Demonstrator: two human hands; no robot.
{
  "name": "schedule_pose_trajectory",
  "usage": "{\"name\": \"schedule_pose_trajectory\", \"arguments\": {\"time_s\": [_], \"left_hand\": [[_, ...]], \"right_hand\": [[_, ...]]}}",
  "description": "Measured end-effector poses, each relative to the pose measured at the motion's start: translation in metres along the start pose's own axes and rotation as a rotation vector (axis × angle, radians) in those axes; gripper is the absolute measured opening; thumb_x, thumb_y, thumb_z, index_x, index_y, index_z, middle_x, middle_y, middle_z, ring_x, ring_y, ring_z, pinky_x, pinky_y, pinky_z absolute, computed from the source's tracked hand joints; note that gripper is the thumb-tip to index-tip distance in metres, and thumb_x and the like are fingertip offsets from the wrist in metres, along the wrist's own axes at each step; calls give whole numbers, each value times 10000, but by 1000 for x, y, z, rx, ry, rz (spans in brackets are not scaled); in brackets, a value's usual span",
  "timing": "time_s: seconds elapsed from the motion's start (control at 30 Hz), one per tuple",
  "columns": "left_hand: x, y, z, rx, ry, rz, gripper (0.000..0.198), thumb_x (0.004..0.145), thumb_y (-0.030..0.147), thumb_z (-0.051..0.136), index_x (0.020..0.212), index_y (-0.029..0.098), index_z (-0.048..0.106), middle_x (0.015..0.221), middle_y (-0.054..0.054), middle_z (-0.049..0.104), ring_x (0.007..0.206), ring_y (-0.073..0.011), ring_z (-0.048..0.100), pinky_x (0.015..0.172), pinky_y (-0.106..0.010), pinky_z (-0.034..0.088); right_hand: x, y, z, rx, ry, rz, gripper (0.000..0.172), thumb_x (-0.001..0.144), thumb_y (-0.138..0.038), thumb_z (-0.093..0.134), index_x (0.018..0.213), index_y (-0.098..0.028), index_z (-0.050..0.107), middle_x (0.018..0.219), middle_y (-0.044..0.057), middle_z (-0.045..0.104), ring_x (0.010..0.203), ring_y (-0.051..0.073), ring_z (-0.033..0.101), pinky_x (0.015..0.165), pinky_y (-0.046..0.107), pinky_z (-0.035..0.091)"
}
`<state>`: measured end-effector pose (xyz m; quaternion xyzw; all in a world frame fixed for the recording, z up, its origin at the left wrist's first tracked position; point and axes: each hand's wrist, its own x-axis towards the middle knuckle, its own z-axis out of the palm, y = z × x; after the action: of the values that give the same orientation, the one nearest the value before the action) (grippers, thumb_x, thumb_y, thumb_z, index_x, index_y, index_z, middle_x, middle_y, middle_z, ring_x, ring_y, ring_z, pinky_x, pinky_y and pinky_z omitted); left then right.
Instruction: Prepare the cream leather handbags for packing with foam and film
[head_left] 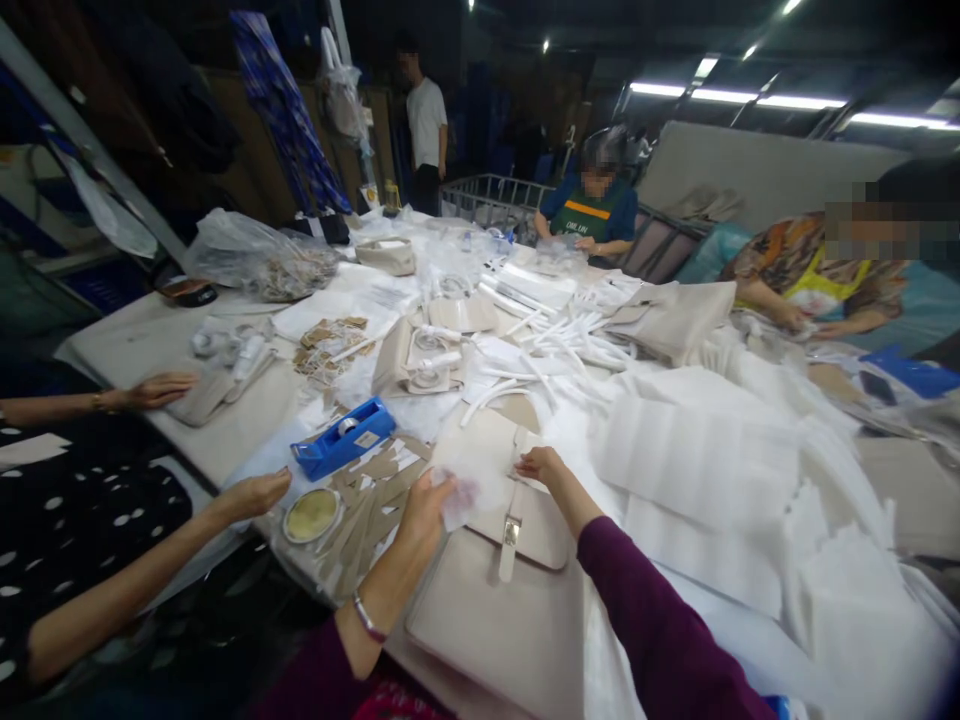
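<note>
A beige bag (499, 610) lies before me, its flap spread and a metal buckle (511, 530) with a short strap end at the front. Between the fingers of my left hand (421, 515) is a thin, see-through white sheet (469, 497) with reddish marks, over the left part of the flap. My right hand (547, 470) has its fingers drawn together on the bag's narrow strap (519, 440), just above the buckle. Part of that strap is hidden by the fingertips.
A blue tape dispenser (343, 440), a round tin (312, 514) and beige strips (371, 500) lie to the left. White foam sheets (697, 470) pile up at right, white tubes (555, 340) beyond. A co-worker's hand (262, 494) is close at left; other people stand around the table.
</note>
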<state>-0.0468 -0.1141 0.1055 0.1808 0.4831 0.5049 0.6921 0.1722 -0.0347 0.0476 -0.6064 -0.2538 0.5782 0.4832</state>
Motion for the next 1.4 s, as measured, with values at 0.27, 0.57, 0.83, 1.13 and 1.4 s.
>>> {"name": "schedule_pose_trajectory", "arguments": {"time_s": [0.27, 0.57, 0.83, 1.13, 1.4], "left_hand": [[3, -4, 27, -62, 32, -13, 398, 544, 209, 760, 901, 158, 593, 829, -56, 716, 845, -252, 683, 758, -355, 546], [-25, -42, 42, 2, -86, -63, 334, 565, 245, 763, 849, 107, 656, 825, -108, 719, 891, -279, 669, 789, -371, 535], [-60, -61, 17, 48, -89, 46, 321, 640, 287, 701, 904, 109, 663, 823, -111, 716, 847, -266, 675, 758, -366, 537], [-82, -63, 23, 48, -60, 54, 276, 610, 221, 682, 863, 119, 637, 824, -98, 708, 755, -239, 666, 685, -336, 518], [-82, -56, 23, 27, -51, 64, 336, 571, 198, 690, 890, 114, 627, 814, -77, 703, 742, -224, 665, 696, -329, 513]], "right_hand": [[19, 2, 4, -66, -3, 173, 165, 810, -260, 651, 775, -102, 616, 775, 62, 647, 623, 131, 587, 586, 282, 499], [-96, -4, -20, -208, 160, -440, 201, 679, -371, 680, 752, -188, 720, 708, 12, 645, 667, 157, 547, 608, 274, 429], [-191, 5, -10, -267, 70, -502, 192, 719, -273, 580, 842, -218, 717, 789, 16, 685, 759, 196, 592, 702, 300, 444], [-219, 11, -16, -18, -170, -257, 344, 733, -318, 552, 1016, -197, 706, 1101, 59, 676, 1024, 250, 581, 854, 348, 448], [-213, 13, -21, 98, 26, -106, 440, 565, -323, 774, 955, -160, 654, 695, 21, 678, 636, 175, 608, 622, 305, 484]]}}
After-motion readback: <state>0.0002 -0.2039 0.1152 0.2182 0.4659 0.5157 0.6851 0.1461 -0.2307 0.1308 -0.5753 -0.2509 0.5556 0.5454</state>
